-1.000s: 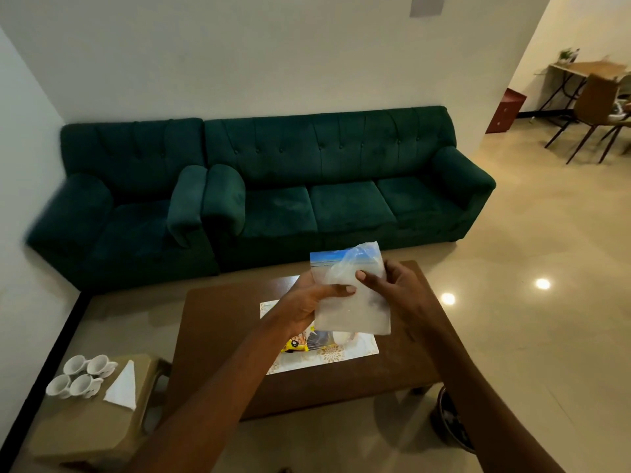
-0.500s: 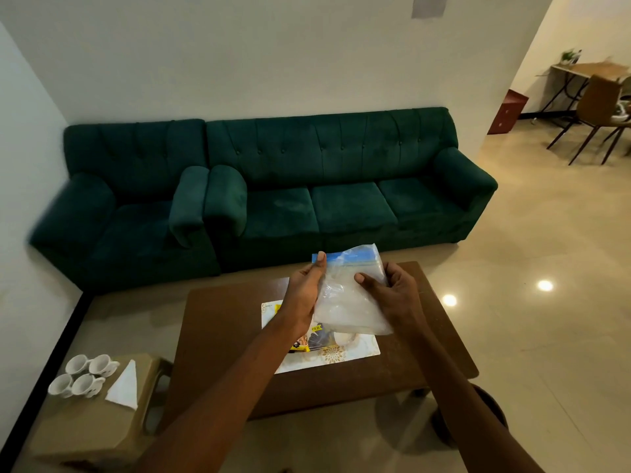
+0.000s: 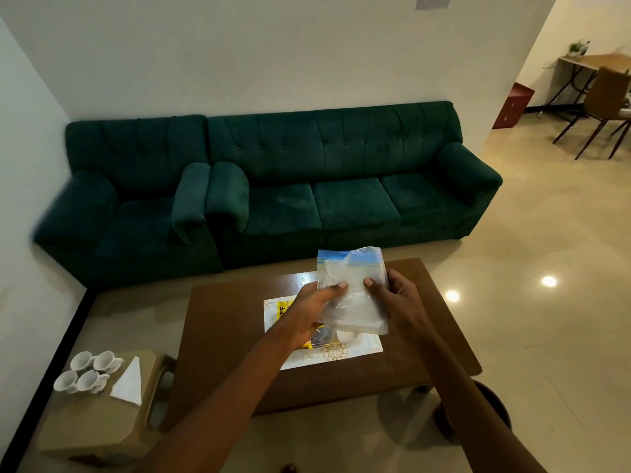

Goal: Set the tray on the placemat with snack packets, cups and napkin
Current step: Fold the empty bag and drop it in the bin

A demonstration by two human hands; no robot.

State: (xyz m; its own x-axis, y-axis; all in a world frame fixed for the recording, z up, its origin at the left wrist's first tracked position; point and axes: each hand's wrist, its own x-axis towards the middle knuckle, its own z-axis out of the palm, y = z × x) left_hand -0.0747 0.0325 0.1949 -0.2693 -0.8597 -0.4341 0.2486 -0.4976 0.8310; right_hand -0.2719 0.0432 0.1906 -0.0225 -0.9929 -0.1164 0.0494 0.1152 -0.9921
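I hold a clear plastic zip bag (image 3: 355, 295) with a blue top strip above the brown coffee table (image 3: 225, 322). My left hand (image 3: 312, 310) pinches its left side and my right hand (image 3: 394, 293) grips its right side. Under the bag lies a white patterned placemat (image 3: 345, 353) with a yellow snack packet (image 3: 282, 310) on it, mostly hidden by my hands. Several white cups (image 3: 87, 372) and a folded white napkin (image 3: 129, 382) sit on a tan box (image 3: 88, 425) at the lower left. I see no tray.
A dark green sofa (image 3: 341, 186) and matching armchair (image 3: 136, 206) stand behind the table against the wall. A round dark stool (image 3: 491, 404) is by the table's right leg. A desk and chair (image 3: 604, 93) stand far right on the tiled floor.
My left thumb has come back onto the bag's front after the hand shifted to its left edge. The bag is now crumpled more between both thumbs.
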